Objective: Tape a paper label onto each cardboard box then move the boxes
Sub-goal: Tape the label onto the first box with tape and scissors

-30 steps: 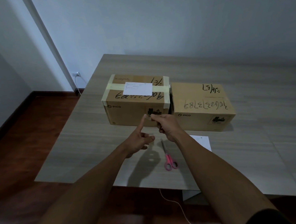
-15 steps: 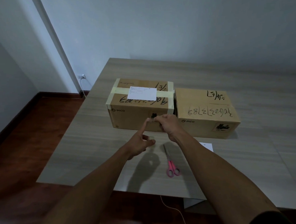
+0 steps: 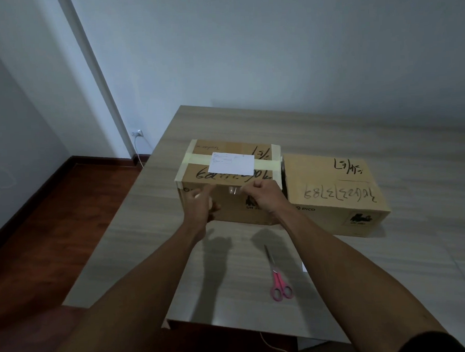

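Wide pale table (image 3: 331, 133) against a white wall. On it, side by side and nearly touching, two cardboard boxes with black scrawl on top.

Left box (image 3: 196, 177): white label (image 3: 232, 163) already on the lid, held by a pale band across the top. Right box (image 3: 331, 186): bare, no label yet.

Raised in front of the left box, near its front top edge:
- Left hand (image 3: 200, 201), blurred; grip impossible to tell.
- Right hand (image 3: 265, 198), grip clenched, pinching what looks like a short clear tape (image 3: 234, 197) stretched toward the other hand.

Nearer on the table, pink scissors (image 3: 278, 281), lying untouched. Just beside them, a white paper (image 3: 304, 267) corner peeking from behind the right forearm, probably the second label.

Likely risks:
- Slack between the hands, letting the strip curl and stick to itself or to fingers.
- Crooked or wrinkled landing over the label edge, from lowering one end first.
- Forearm sweep knocking the paper or scissors off the near edge.
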Motion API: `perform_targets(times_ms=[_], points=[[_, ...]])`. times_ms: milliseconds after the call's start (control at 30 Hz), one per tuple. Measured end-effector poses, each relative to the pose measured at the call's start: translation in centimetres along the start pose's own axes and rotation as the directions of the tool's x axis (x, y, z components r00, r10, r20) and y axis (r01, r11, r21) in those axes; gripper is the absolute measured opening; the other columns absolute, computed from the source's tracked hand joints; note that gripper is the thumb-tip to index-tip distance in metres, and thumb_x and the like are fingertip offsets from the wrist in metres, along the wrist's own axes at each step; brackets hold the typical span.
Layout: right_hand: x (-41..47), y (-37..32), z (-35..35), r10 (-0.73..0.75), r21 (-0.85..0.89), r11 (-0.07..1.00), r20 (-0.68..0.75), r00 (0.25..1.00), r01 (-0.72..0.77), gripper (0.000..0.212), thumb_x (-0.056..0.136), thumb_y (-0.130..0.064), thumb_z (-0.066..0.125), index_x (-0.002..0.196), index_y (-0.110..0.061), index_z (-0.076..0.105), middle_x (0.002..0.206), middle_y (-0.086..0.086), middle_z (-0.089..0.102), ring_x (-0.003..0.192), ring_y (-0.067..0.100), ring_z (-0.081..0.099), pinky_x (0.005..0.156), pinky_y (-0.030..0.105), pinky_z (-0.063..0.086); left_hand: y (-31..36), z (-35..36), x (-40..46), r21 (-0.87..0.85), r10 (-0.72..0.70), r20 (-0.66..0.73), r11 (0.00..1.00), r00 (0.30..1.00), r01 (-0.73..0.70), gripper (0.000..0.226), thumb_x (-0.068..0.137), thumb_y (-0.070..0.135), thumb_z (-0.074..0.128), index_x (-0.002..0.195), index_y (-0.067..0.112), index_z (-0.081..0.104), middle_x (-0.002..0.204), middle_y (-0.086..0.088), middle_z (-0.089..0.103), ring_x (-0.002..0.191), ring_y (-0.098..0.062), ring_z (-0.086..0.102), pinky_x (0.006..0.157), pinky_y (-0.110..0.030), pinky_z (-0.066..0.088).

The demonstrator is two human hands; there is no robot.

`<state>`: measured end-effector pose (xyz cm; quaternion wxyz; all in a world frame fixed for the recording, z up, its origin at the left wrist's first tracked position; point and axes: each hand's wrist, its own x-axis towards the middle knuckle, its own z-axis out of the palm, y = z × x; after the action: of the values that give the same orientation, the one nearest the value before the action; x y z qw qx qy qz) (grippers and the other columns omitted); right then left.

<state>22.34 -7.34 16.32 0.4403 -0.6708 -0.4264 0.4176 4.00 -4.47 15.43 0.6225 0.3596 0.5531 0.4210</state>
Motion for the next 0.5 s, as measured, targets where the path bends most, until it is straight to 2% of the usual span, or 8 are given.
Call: perform_targets(times_ms=[67, 167, 267, 367, 433, 500], points=[[0.9, -0.8, 1.0, 0.007, 0.006, 1.000, -0.007, 1.000, -0.007, 0.024, 0.091, -0.021, 0.074, 0.080, 0.000, 0.072, 0.055, -0.005, 0.052, 0.048, 0.006, 0.041, 0.052, 0.026, 0.038, 1.0, -0.3, 1.4, -0.009, 0.077, 0.062, 0.997, 0.995, -0.077, 0.056, 0.081, 0.025, 0.085, 0.123, 0.024, 0.048, 0.109, -0.008, 0.067, 0.086, -0.023, 0.075, 0.061, -0.032, 0.051], [2.3, -1.7, 2.5, -0.004, -0.046, 0.999, -0.044, 0.999, 0.002, 0.027, 0.090, -0.025, 0.075, 0.084, 0.002, 0.074, 0.067, 0.003, 0.061, 0.060, 0.012, 0.050, 0.053, 0.026, 0.040, 2.4, -1.0, 3.7, 0.019, 0.132, 0.122, 0.991, 0.984, -0.135, 0.086, 0.074, 0.013, 0.090, 0.140, 0.025, 0.037, 0.121, -0.010, 0.062, 0.102, -0.029, 0.071, 0.070, -0.034, 0.058], [3.7, -2.9, 4.1, -0.005, -0.061, 0.998, -0.080, 0.997, 0.000, 0.021, 0.088, -0.025, 0.077, 0.084, -0.005, 0.078, 0.076, 0.001, 0.072, 0.071, 0.013, 0.060, 0.063, 0.030, 0.046, 3.7, -2.2, 6.3, 0.044, 0.167, 0.143, 0.984, 0.976, -0.174, 0.093, 0.073, 0.011, 0.092, 0.146, 0.022, 0.036, 0.123, -0.011, 0.059, 0.103, -0.028, 0.066, 0.070, -0.034, 0.059], [4.8, -3.9, 5.4, 0.009, -0.049, 0.999, -0.104, 0.995, -0.014, 0.015, 0.087, -0.020, 0.076, 0.081, -0.007, 0.078, 0.061, -0.013, 0.063, 0.063, 0.006, 0.052, 0.063, 0.027, 0.042, 4.7, -3.3, 8.4, 0.129, 0.191, 0.181, 0.968, 0.965, -0.216, 0.093, 0.071, 0.013, 0.094, 0.144, 0.024, 0.039, 0.121, -0.012, 0.060, 0.096, -0.025, 0.066, 0.067, -0.034, 0.059], [5.3, -4.3, 6.1, 0.023, -0.049, 0.998, -0.116, 0.993, -0.029, 0.013, 0.086, -0.019, 0.075, 0.081, -0.007, 0.077, 0.060, -0.014, 0.061, 0.063, 0.005, 0.051, 0.063, 0.026, 0.042, 5.2, -3.8, 9.4, 0.167, 0.197, 0.197, 0.959, 0.960, -0.231, 0.090, 0.071, 0.010, 0.093, 0.144, 0.023, 0.041, 0.111, -0.009, 0.061, 0.085, -0.019, 0.064, 0.068, -0.036, 0.059], [5.7, -4.5, 6.9, 0.032, -0.055, 0.998, -0.124, 0.992, -0.039, 0.012, 0.086, -0.018, 0.074, 0.083, -0.006, 0.078, 0.064, -0.013, 0.062, 0.063, 0.004, 0.051, 0.063, 0.026, 0.042, 5.4, -4.2, 10.5, 0.165, 0.184, 0.226, 0.961, 0.957, -0.224, 0.090, 0.069, 0.008, 0.094, 0.142, 0.024, 0.042, 0.110, -0.013, 0.063, 0.080, -0.020, 0.061, 0.066, -0.034, 0.057]])
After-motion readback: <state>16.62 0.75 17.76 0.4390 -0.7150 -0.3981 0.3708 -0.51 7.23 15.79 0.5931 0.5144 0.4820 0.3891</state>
